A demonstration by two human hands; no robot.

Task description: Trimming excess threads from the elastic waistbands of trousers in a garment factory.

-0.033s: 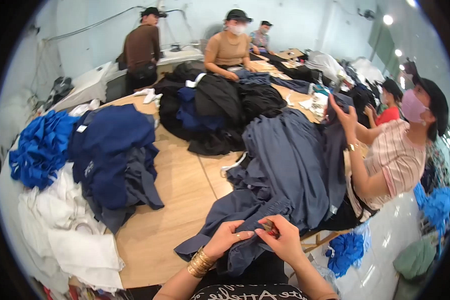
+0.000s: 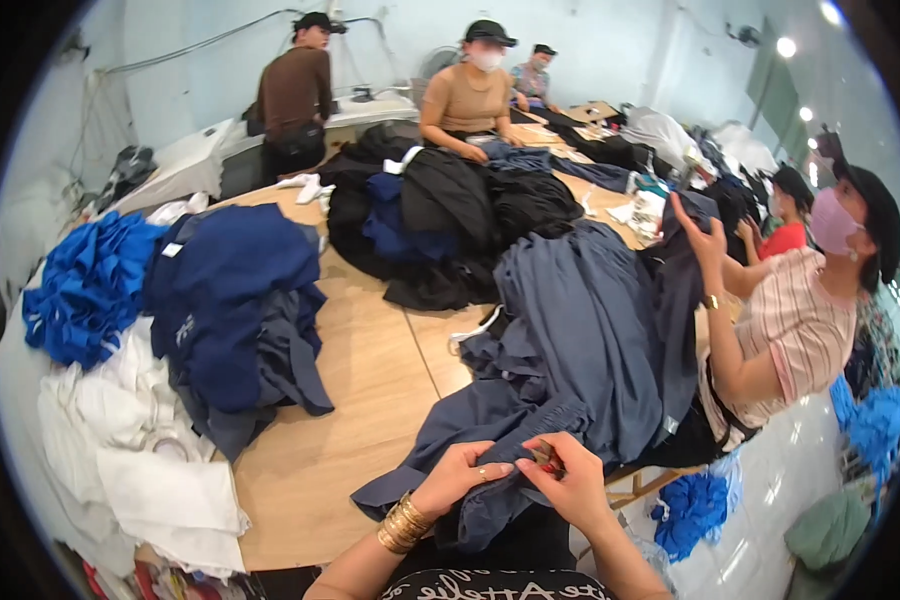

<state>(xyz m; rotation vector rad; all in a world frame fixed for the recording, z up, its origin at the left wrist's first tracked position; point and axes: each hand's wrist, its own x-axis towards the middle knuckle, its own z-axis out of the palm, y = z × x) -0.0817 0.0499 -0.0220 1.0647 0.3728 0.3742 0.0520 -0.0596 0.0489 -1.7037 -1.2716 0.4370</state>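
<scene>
A big heap of grey-blue garments (image 2: 580, 340) lies across the wooden table (image 2: 370, 390) in front of me. My left hand (image 2: 460, 478), with gold bangles on the wrist, pinches the near hem of one grey-blue garment at the table's front edge. My right hand (image 2: 568, 482) meets it fingertip to fingertip on the same hem and pinches a small brown tool (image 2: 543, 457) against the cloth. The tool is too small to tell its kind.
Piles of navy (image 2: 235, 290), bright blue (image 2: 90, 285), white (image 2: 140, 460) and black (image 2: 450, 220) cloth ring the table. A person in a striped top (image 2: 800, 330) at right lifts a grey-blue garment. Two others (image 2: 470, 95) (image 2: 295, 90) work at the far side.
</scene>
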